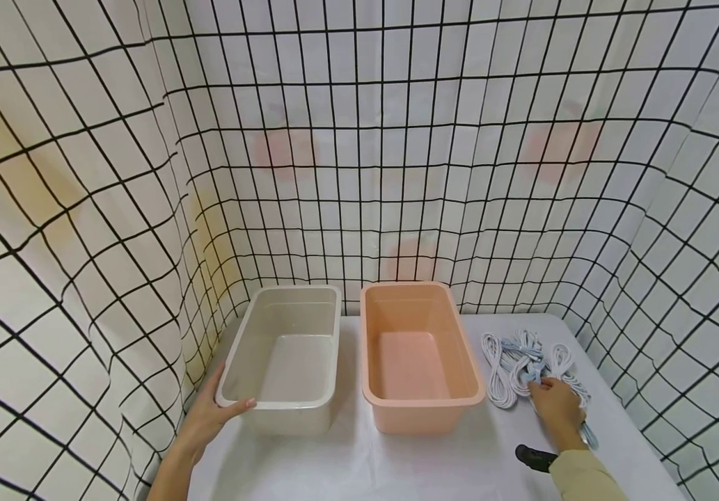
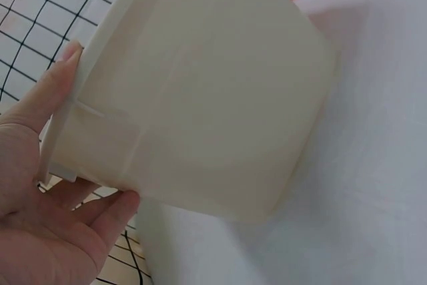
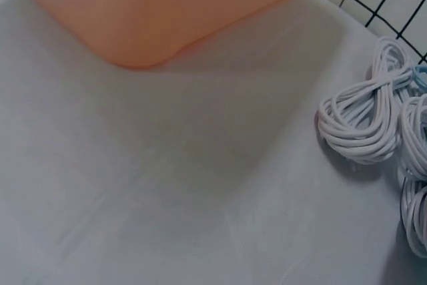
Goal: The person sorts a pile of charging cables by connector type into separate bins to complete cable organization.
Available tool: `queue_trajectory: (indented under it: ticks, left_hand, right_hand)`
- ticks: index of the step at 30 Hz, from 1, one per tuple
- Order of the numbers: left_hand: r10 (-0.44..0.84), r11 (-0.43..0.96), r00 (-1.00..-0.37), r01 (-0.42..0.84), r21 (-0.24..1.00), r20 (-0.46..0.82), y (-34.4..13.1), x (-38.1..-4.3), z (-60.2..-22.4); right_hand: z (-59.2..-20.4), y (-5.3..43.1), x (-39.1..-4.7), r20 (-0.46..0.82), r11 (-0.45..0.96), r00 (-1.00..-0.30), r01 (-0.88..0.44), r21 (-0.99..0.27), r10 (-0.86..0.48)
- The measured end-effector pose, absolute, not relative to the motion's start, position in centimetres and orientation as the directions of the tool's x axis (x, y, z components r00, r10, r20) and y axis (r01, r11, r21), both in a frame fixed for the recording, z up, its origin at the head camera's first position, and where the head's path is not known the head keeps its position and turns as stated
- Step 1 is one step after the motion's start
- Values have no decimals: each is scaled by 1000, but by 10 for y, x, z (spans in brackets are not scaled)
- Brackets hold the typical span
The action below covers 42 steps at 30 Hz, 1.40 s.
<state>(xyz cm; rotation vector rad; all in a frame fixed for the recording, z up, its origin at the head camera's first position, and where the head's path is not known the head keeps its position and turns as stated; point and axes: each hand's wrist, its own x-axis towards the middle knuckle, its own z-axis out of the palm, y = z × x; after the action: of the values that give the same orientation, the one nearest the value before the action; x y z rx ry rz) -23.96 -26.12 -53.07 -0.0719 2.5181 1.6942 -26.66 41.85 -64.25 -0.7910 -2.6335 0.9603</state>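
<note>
In the head view my left hand [image 1: 205, 414] grips the near left corner of a cream plastic tub [image 1: 293, 417]. The left wrist view shows the thumb of the left hand [image 2: 50, 231] over the rim and the fingers against the outer wall of the tub [image 2: 200, 98]. Over at the right, my right hand [image 1: 559, 407] reaches into a pile of coiled white cords [image 1: 499, 372], its fingertips pinching at a light blue part of one bundle. Some white cord bundles [image 3: 363, 118] show in the right wrist view, where the hand itself is out of frame.
Between the cream tub and the cords stands a peach plastic tub [image 1: 418, 414], with nothing inside. A white cloth [image 1: 309, 466] covers the table. Black wire grid [image 1: 397, 167] encloses the back and both sides. A dark strap end [image 1: 534, 458] sticks out by the right sleeve [image 1: 585, 476].
</note>
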Motion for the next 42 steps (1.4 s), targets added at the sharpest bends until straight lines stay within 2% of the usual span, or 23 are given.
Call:
queue_trajectory:
  ticks: [11,17,26,33,42]
  left_hand:
    - [24,383,-994,-87,920,-104,-260,-239,-530]
    - [20,375,-995,-85,923,-100,-262,-240,-533]
    - [12,375,-995,-90,923,-102,-265,-242,-536]
    - [20,370,-996,-75,926,-88,-265,-241,-536]
    - [15,379,-994,-92,921,-106,-265,-242,-537]
  right_hand:
    - [-632,414,-260,-49,372,-674,465,-803,737]
    - [-629,414,-255,-40,322,-636,442,-837,770]
    - [-630,424,-250,48,356,-681,321,-878,731]
    - [-617,423,-250,24,264,-756,198,-944,655]
    - [-591,420,-258,33,270,-817,152,-951,576]
